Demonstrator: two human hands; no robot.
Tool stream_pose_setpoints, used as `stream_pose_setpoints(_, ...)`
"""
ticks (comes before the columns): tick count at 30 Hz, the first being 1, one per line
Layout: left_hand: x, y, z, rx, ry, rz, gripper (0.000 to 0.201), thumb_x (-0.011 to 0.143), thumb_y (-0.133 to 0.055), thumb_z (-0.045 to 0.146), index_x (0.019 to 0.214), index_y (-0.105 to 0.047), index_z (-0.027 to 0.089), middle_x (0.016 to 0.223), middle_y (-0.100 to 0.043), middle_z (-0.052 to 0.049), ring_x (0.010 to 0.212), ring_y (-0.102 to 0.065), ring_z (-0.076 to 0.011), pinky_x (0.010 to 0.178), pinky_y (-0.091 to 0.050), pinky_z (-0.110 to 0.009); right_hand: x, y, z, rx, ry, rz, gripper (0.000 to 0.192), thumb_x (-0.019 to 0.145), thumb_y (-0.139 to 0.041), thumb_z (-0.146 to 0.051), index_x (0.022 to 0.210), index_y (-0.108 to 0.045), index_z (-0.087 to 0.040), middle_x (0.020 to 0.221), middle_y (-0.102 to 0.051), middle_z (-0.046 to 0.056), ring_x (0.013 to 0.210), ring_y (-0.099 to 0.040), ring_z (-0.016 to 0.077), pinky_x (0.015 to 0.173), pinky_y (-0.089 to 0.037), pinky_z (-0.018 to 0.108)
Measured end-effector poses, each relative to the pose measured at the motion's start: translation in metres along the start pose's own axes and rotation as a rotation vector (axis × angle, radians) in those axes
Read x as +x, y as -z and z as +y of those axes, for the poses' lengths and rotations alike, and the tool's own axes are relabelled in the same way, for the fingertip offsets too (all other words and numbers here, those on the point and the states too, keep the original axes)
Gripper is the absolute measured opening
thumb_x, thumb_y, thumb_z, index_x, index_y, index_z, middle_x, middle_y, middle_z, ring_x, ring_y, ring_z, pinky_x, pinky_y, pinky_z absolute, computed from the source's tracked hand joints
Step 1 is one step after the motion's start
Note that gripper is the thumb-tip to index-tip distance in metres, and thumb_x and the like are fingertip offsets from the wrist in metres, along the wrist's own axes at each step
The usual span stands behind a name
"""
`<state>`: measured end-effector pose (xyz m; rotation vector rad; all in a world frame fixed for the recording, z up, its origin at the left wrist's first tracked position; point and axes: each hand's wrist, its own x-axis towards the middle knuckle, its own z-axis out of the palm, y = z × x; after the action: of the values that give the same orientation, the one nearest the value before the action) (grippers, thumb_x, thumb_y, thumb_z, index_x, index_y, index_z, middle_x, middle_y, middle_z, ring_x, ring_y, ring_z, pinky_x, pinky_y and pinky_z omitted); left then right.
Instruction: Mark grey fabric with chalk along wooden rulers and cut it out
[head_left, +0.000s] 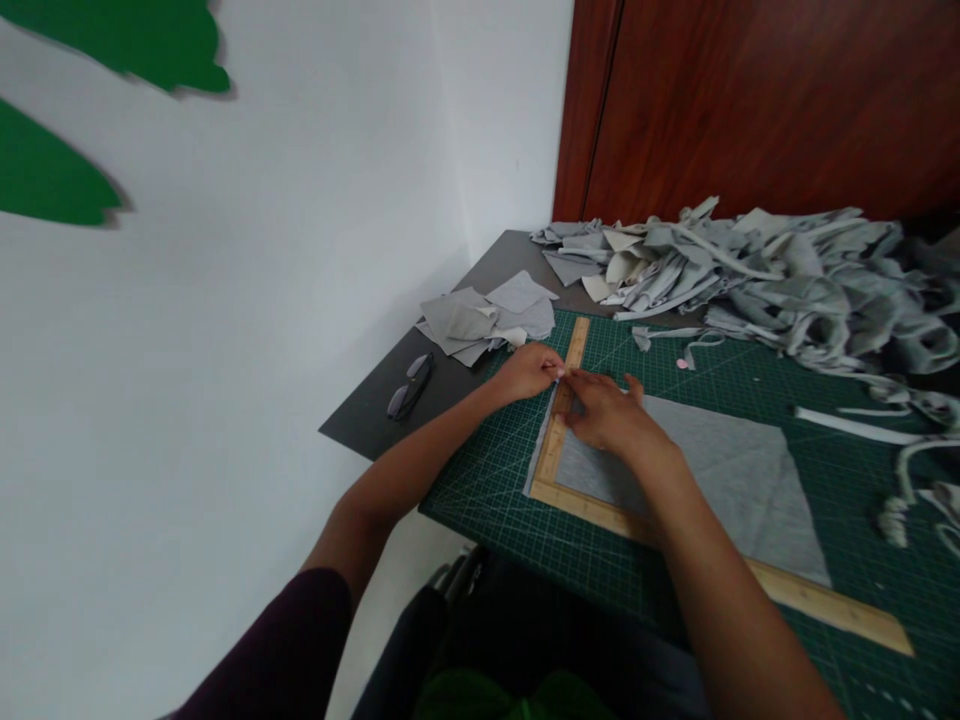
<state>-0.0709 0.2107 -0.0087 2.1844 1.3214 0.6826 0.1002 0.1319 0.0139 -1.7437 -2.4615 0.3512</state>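
Note:
A grey piece of fabric (pixel 739 475) lies flat on a green cutting mat (pixel 487 480). Over its left and near edges rests an L-shaped wooden ruler (pixel 592 508). My right hand (pixel 611 415) presses down on the ruler's short arm and the fabric, fingers stretched and spread. Just left of it, my left hand (pixel 529 372) is closed in a pinch at the ruler's outer edge, by the fabric's far left corner. Whatever sits between its fingertips is too small to make out. The two hands' fingertips nearly meet.
Behind the mat is a big heap of grey fabric scraps and strips (pixel 795 270). Flat grey cut pieces (pixel 469 320) lie at the back left, near eyeglasses (pixel 411 387) on the dark tabletop (pixel 360 420). A white wall (pixel 300 250) borders the left side. Knotted cords (pixel 896 515) lie right.

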Motion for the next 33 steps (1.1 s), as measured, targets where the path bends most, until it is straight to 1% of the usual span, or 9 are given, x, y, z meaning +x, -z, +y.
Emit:
stream_pose_setpoints(4, -0.001, 0.000, 0.000, 0.000, 0.000, -0.014, 0.019, 0.086, -0.063, 0.013, 0.091, -0.081, 0.013, 0.079, -0.076, -0.004, 0.071, -0.065, -0.0139, 0.072, -0.048, -0.025, 0.001, 0.002, -0.001, 0.013, -0.003, -0.023, 0.065, 0.092, -0.060, -0.035, 0.155, -0.048, -0.023, 0.164, -0.047, 0.015, 0.149, -0.042, 0.0393, 0.121, -0.016, 0.071)
stream_pose_setpoints(11, -0.003, 0.004, 0.007, 0.061, 0.016, -0.045, 0.023, 0.088, -0.059, 0.018, 0.090, -0.080, 0.011, 0.067, -0.068, -0.001, 0.062, -0.055, -0.0128, 0.060, -0.037, -0.023, -0.001, 0.010, -0.007, 0.056, 0.003, -0.030, 0.061, 0.091, -0.063, -0.032, 0.151, -0.053, -0.023, 0.162, -0.050, 0.016, 0.149, -0.043, 0.0386, 0.121, -0.014, 0.071)
stream_pose_setpoints(13, -0.004, 0.005, 0.010, 0.080, 0.013, -0.053, 0.023, 0.089, -0.058, 0.018, 0.088, -0.080, 0.011, 0.067, -0.067, 0.000, 0.062, -0.055, -0.0129, 0.060, -0.036, -0.024, -0.002, 0.012, -0.008, 0.071, 0.001, -0.035, 0.062, 0.091, -0.063, -0.031, 0.151, -0.052, -0.023, 0.163, -0.049, 0.015, 0.149, -0.043, 0.0380, 0.121, -0.013, 0.071)
stream_pose_setpoints(16, -0.006, 0.005, 0.012, 0.100, 0.014, -0.060, 0.024, 0.090, -0.056, 0.018, 0.085, -0.080, 0.013, 0.069, -0.069, -0.001, 0.066, -0.056, -0.0139, 0.063, -0.038, -0.024, -0.004, 0.014, -0.010, 0.076, -0.007, -0.033, 0.061, 0.091, -0.062, -0.030, 0.150, -0.053, -0.021, 0.162, -0.049, 0.017, 0.148, -0.044, 0.0377, 0.121, -0.014, 0.071)
stream_pose_setpoints(20, -0.010, 0.001, 0.014, 0.109, 0.032, -0.042, 0.026, 0.091, -0.055, 0.018, 0.091, -0.080, 0.013, 0.081, -0.074, -0.003, 0.077, -0.061, -0.0159, 0.070, -0.041, -0.025, -0.004, 0.015, -0.012, 0.077, -0.006, -0.034, 0.056, 0.091, -0.060, -0.028, 0.147, -0.056, -0.020, 0.160, -0.051, 0.019, 0.146, -0.046, 0.0375, 0.120, -0.016, 0.070)
stream_pose_setpoints(23, -0.012, 0.001, 0.015, 0.112, 0.039, -0.045, 0.026, 0.091, -0.054, 0.017, 0.092, -0.080, 0.013, 0.082, -0.074, -0.004, 0.078, -0.062, -0.0166, 0.069, -0.040, -0.025, -0.005, 0.016, -0.012, 0.073, -0.008, -0.045, 0.055, 0.091, -0.060, -0.028, 0.146, -0.058, -0.020, 0.158, -0.053, 0.019, 0.146, -0.046, 0.0378, 0.120, -0.016, 0.070)
stream_pose_setpoints(26, -0.012, 0.003, 0.016, 0.116, 0.038, -0.057, 0.026, 0.090, -0.054, 0.016, 0.090, -0.079, 0.012, 0.078, -0.072, -0.004, 0.075, -0.061, -0.0169, 0.067, -0.039, -0.026, -0.005, 0.016, -0.013, 0.072, -0.003, -0.055, 0.056, 0.090, -0.062, -0.030, 0.145, -0.058, -0.019, 0.159, -0.052, 0.020, 0.147, -0.046, 0.0374, 0.120, -0.015, 0.070)
stream_pose_setpoints(29, -0.014, 0.006, 0.019, 0.117, 0.033, -0.073, 0.025, 0.086, -0.054, 0.013, 0.086, -0.078, 0.012, 0.075, -0.070, -0.002, 0.074, -0.061, -0.0164, 0.065, -0.038, -0.025, -0.004, 0.016, -0.012, 0.073, -0.003, -0.050, 0.053, 0.090, -0.062, -0.030, 0.142, -0.060, -0.019, 0.157, -0.054, 0.020, 0.145, -0.047, 0.0372, 0.119, -0.016, 0.070)
stream_pose_setpoints(33, -0.019, 0.008, 0.021, 0.122, 0.027, -0.103, 0.021, 0.082, -0.054, 0.013, 0.070, -0.072, 0.014, 0.060, -0.058, 0.002, 0.066, -0.054, -0.0145, 0.061, -0.033, -0.025, -0.003, 0.015, -0.012, 0.077, -0.006, -0.040, 0.051, 0.091, -0.060, -0.029, 0.141, -0.062, -0.020, 0.154, -0.058, 0.020, 0.144, -0.049, 0.0370, 0.118, -0.016, 0.070)
